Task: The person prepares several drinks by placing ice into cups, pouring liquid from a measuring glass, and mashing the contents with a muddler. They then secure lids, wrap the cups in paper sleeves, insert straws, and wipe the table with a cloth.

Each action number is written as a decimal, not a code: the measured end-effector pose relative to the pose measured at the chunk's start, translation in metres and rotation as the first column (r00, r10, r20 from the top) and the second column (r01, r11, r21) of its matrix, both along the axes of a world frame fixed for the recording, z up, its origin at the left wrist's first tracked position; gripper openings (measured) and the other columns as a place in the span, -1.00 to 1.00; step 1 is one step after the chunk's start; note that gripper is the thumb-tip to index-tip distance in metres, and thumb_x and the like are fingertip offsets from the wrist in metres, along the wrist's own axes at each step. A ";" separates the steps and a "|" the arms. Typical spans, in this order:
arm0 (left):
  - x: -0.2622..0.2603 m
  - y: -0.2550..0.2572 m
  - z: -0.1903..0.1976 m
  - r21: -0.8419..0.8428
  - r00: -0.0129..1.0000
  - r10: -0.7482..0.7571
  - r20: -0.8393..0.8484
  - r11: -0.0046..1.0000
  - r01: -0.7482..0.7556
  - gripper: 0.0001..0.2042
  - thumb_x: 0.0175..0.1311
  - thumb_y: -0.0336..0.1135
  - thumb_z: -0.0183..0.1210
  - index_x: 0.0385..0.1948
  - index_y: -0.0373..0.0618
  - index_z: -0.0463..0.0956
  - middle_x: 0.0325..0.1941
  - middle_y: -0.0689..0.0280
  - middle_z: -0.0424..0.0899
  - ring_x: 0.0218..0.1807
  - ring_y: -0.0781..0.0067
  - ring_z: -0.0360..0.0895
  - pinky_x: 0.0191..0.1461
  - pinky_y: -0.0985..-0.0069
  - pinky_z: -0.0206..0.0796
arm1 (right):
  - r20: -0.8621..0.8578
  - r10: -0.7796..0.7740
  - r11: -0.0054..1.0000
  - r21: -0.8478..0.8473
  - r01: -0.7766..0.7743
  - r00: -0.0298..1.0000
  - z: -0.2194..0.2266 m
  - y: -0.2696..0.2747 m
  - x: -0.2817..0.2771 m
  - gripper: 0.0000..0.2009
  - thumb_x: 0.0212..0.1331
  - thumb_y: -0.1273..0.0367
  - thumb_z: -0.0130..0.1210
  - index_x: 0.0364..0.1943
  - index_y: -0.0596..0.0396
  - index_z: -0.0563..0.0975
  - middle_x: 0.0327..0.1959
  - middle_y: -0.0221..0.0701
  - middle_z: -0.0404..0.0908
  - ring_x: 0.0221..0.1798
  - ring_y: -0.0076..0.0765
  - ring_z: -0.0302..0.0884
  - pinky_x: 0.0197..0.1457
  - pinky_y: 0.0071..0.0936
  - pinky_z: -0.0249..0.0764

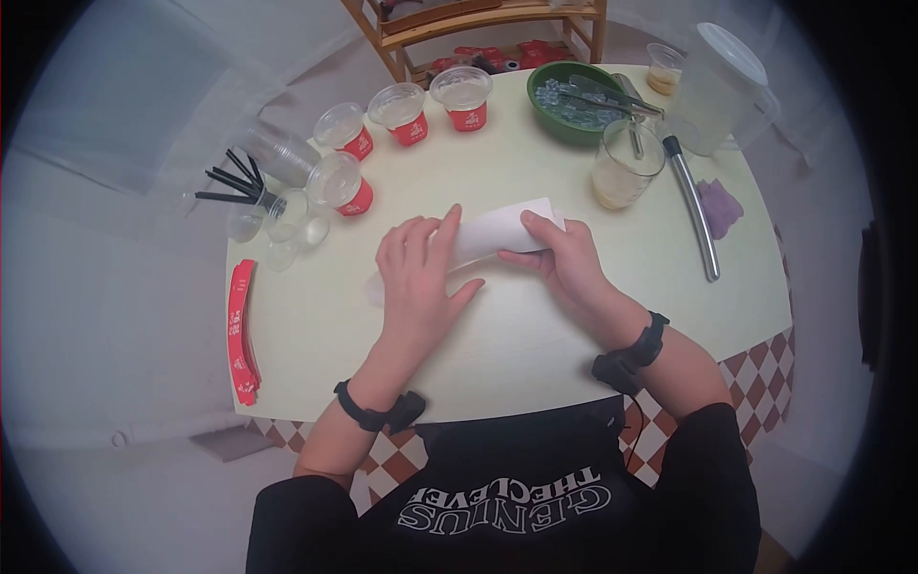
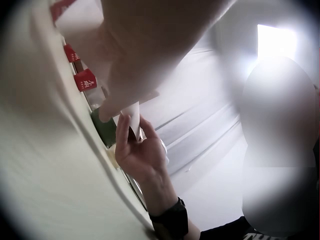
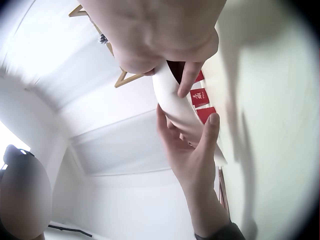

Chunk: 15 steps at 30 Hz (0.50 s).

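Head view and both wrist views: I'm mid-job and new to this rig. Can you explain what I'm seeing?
No robot here: these are a person's bare hands. The head view is taken from the head, looking forward and down; each wrist view comes from a camera worn on that wrist, its own hand large at the top. On the pale table are four red-banded cups, a green bowl of clear pieces, a purple cloth and red strips. The right hand grips a curved white sheet; the left hand touches its other end.

Pale table (image 1: pixel 535 359), on it: red-sleeved cups (image 1: pixel 409 130), green bowl (image 1: pixel 553 124), purple cloth (image 1: pixel 721 209)
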State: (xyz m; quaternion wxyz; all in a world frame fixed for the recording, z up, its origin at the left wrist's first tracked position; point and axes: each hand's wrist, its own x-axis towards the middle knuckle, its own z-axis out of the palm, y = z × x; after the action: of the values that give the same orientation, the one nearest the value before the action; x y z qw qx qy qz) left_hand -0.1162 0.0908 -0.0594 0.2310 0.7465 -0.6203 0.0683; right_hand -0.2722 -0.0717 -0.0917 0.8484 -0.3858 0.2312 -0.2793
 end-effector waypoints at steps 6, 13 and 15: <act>0.015 0.012 -0.015 0.014 0.986 0.086 -0.141 0.996 -0.085 -0.33 0.02 -0.43 0.55 0.28 -0.14 0.54 0.01 0.13 0.72 0.03 0.03 0.71 0.11 0.28 0.52 | 0.028 0.219 0.975 0.039 -0.220 0.975 -0.014 0.005 0.005 -0.56 0.62 0.27 0.10 0.27 0.47 0.50 0.21 -0.06 0.66 0.20 -0.12 0.75 0.21 -0.23 0.83; 0.050 0.088 -0.024 0.080 0.784 0.452 -0.426 0.882 -0.465 -0.51 0.30 -0.37 0.41 0.25 -0.28 0.55 0.04 0.00 0.81 0.06 0.15 0.78 0.18 0.33 0.57 | -0.121 0.247 0.960 -0.108 -0.260 0.962 -0.025 0.004 0.009 -0.59 0.65 0.27 0.05 0.38 0.26 0.48 0.15 -0.19 0.69 0.11 -0.20 0.79 0.09 -0.28 0.83; 0.064 0.113 -0.022 0.129 0.716 0.548 -0.432 0.823 -0.553 -0.50 0.32 -0.34 0.41 0.27 -0.28 0.55 0.03 -0.01 0.81 0.05 0.16 0.78 0.18 0.33 0.56 | -0.122 0.273 0.951 -0.115 -0.287 0.954 -0.024 0.003 0.009 -0.60 0.65 0.28 0.05 0.36 0.27 0.48 0.13 -0.19 0.69 0.06 -0.22 0.80 0.08 -0.28 0.84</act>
State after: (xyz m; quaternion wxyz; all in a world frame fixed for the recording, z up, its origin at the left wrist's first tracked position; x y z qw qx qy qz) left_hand -0.0524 0.2036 -0.0818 0.3410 0.8905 -0.2987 -0.0383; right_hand -0.2633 -0.0692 -0.1161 0.8389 -0.4837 0.1993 -0.1500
